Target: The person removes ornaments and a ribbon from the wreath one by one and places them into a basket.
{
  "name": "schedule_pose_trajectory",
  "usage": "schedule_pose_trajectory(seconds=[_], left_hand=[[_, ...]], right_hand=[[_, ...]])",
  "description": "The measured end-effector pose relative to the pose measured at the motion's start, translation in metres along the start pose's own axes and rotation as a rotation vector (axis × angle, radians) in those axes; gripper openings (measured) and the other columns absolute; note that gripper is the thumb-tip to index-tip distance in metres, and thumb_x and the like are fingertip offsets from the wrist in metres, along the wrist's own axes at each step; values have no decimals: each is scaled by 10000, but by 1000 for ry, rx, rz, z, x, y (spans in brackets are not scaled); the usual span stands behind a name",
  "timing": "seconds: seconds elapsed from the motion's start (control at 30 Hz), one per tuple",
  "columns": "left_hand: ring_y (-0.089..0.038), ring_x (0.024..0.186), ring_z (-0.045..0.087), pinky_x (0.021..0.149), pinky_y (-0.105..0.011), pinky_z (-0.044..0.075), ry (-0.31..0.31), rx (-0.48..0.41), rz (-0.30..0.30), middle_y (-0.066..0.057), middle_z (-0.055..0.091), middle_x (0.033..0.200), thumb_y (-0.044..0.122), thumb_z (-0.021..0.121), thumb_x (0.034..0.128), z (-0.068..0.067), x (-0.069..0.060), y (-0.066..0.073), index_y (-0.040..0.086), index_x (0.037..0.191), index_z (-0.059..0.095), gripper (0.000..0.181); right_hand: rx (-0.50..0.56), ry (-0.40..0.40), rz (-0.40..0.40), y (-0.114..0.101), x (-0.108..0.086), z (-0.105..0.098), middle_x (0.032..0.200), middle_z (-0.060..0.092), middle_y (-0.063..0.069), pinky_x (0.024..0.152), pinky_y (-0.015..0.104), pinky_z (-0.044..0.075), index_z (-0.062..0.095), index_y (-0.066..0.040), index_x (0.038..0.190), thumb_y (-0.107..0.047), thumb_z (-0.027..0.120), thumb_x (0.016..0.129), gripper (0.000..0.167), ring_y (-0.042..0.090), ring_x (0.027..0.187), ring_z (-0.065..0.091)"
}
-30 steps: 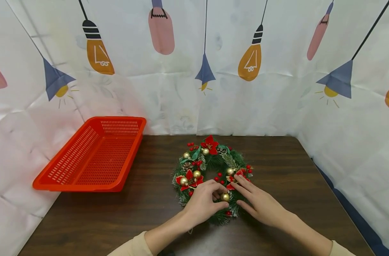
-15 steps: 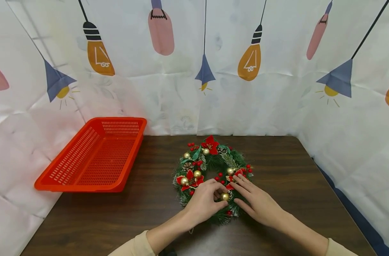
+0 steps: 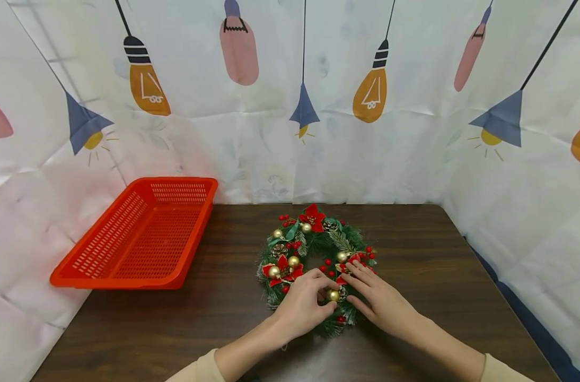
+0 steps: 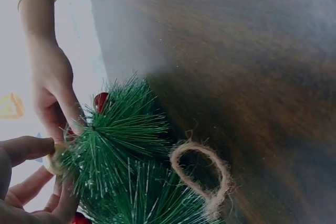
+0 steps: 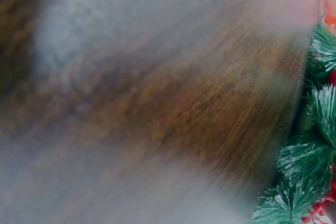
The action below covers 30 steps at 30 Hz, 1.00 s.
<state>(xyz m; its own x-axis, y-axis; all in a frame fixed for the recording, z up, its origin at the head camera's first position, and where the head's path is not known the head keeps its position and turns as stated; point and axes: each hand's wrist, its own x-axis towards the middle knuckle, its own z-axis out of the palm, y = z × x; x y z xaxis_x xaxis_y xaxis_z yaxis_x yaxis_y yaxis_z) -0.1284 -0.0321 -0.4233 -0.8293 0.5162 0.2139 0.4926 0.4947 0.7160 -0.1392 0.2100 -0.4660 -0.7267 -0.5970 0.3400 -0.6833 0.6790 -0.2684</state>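
Pinching gold ball [image 3: 334, 296] in left grip [image 3: 303, 301], right grip [image 3: 384, 303] spread on wreath [image 3: 349, 240], red basket [image 3: 118, 281], mesh floor [image 3: 149, 244] showing

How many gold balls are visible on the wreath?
6: two gold balls near the top, two left, one right, one pinched by the left hand. Others may be hidden.

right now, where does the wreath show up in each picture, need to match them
Head: wreath just right of centre, mostly in the lower half.
Left wrist: wreath from lower left to bottom centre, cut off by the bottom edge.
Right wrist: wreath along the right edge, only partly in view.
Shared landmark: the dark table, right of the wreath in the left wrist view and left of it in the right wrist view.
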Motion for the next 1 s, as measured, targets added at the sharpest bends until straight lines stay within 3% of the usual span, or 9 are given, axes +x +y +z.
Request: schedule_pose_trajectory(seconds=[0.47, 0.63, 1.0], left_hand=[[2, 781, 541, 676, -133, 477, 17, 133, 113, 36, 574, 984, 62, 794, 889, -4, 2, 8, 50, 1092, 773, 205], [-47, 807, 591, 706, -142, 497, 32, 124, 139, 15, 594, 994, 53, 794, 882, -7, 6, 7, 45, 1087, 774, 205], [-62, 841, 629, 755, -183, 533, 38, 27, 112, -9, 609, 1044, 64, 758, 914, -21, 15, 4, 38, 1150, 763, 237]], right_hand=[[-3, 27, -15, -1, 2, 0, 1528, 489, 169, 1017, 494, 489, 638, -47, 1387, -237, 781, 936, 510, 348, 1450, 395], [3, 23, -10, 1, 2, 1, 1528, 488, 172, 1025, 500, 480, 631, -42, 1395, -241, 771, 947, 510, 344, 1453, 391], [0, 23, -17, -1, 3, -1, 1508, 501, 197, 1023, 504, 481, 626, -26, 1396, -223, 770, 947, 511, 362, 1440, 406]])
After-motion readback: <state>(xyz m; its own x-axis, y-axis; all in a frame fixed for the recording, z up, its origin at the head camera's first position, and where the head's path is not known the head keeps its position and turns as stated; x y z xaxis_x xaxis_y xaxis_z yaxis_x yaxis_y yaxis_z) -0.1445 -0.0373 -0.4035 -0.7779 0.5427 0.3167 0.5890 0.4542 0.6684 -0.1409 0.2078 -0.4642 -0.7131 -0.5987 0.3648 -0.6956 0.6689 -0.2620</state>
